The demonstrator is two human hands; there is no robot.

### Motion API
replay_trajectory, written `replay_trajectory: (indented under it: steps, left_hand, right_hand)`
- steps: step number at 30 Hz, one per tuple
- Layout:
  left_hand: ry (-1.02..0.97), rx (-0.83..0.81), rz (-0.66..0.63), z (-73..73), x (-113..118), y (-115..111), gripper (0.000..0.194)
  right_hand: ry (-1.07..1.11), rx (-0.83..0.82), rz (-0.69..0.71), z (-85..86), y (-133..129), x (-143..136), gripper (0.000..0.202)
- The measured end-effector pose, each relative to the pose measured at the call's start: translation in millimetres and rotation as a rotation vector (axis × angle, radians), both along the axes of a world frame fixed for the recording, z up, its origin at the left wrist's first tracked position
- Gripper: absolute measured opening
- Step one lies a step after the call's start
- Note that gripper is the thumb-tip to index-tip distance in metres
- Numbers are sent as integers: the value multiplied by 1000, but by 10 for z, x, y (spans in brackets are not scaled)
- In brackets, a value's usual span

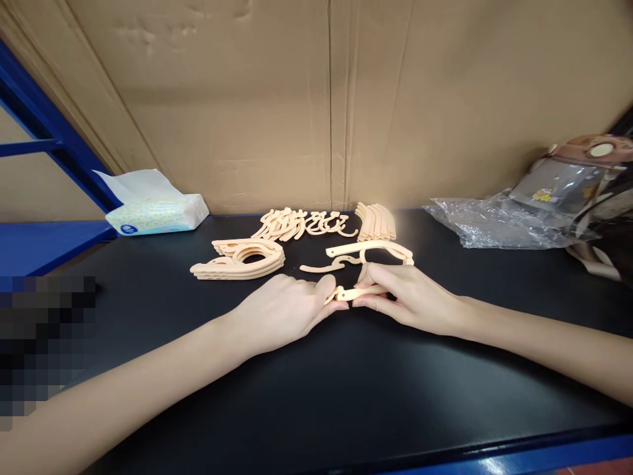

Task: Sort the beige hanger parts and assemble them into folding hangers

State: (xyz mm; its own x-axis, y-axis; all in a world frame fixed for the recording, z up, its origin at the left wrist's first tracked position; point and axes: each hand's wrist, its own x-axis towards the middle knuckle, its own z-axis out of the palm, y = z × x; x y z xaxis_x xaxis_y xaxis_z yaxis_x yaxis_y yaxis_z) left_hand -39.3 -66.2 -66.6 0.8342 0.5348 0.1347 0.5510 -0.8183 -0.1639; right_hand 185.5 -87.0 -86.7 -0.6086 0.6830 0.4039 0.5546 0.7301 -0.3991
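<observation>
Close together over the black table (316,409), both hands pinch cream plastic parts of a folding clothes hanger. My left hand (284,307) is closed on a small curved piece, mostly hidden by the fingers, that looks like a hanger hook. A hanger arm (352,294) is gripped between the thumb and fingers of my right hand (410,297); its end with a round hole meets the left hand's piece. Just beyond the hands lie a loose hanger hook (321,268) and another curved hanger arm (370,249).
Stacked folded hangers (237,264) lie at the left, with a pile of loose hooks (281,224) and a row of hanger arms (376,222) behind. A tissue pack (158,208) stands far left. Clear plastic wrap (494,221) and a bottle (558,181) sit right, before a cardboard wall (237,99).
</observation>
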Motion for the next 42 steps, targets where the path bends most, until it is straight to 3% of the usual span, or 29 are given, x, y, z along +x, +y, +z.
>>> replay_trajectory:
  steps: [10, 17, 29, 38, 42]
  left_hand:
    - [73, 300, -128, -79, -31, 65, 28]
    - [54, 521, -194, -51, -20, 19, 30]
    - [-41, 110, -195, 26, -64, -70, 17]
    - [-116, 42, -157, 12, -72, -41, 12]
    - [-110, 23, -103, 32, -76, -37, 12]
  right_hand:
    - [-3, -63, 9, 50, -2, -18, 15]
    - [-20, -116, -1, 66, -1, -22, 16]
    - [-120, 95, 80, 17, -5, 4, 20]
    - [-124, 242, 43, 57, -2, -10, 22]
    - [1, 326, -74, 85, 19, 31, 17]
